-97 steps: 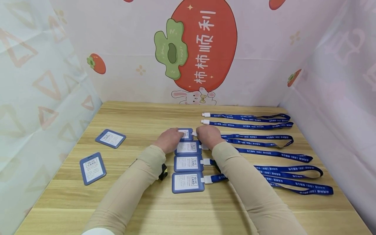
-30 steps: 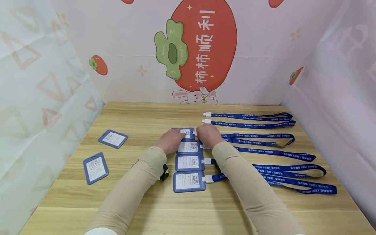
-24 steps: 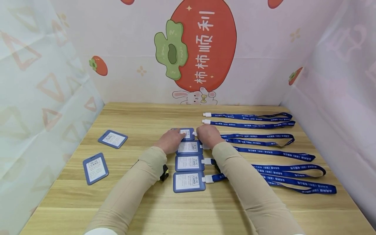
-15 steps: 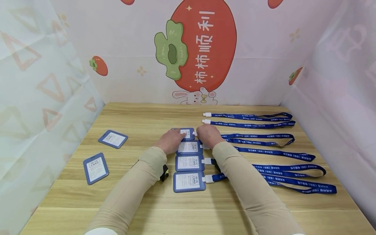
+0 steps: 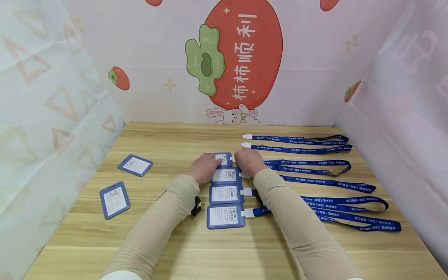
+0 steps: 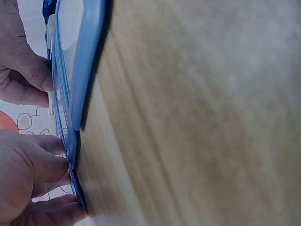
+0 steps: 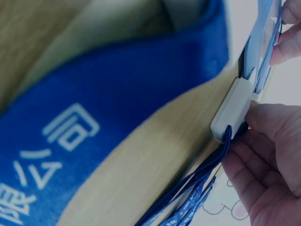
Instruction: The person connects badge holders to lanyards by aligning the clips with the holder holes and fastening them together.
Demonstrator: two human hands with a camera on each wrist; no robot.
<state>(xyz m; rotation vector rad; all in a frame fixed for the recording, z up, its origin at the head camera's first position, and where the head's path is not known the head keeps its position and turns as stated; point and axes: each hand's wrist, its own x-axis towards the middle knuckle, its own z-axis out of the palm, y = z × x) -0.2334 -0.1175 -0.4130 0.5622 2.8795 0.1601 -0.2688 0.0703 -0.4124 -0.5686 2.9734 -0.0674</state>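
Left hand (image 5: 203, 168) pinches the farthest card holder (image 5: 222, 160) in a column of four on the table (image 5: 210, 252); right hand (image 5: 249, 161) grips the white clip (image 5: 232, 159) at its end. Fingers mostly hide the clip; cannot tell its seating. Risk, my judgement: a sideways tug could part them or skew the neighbouring holder (image 5: 225, 175).

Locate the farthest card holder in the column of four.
In the head view, the farthest card holder lies just beyond the next holder, with the left grip on its left end and the right grip at the white clip on its right.
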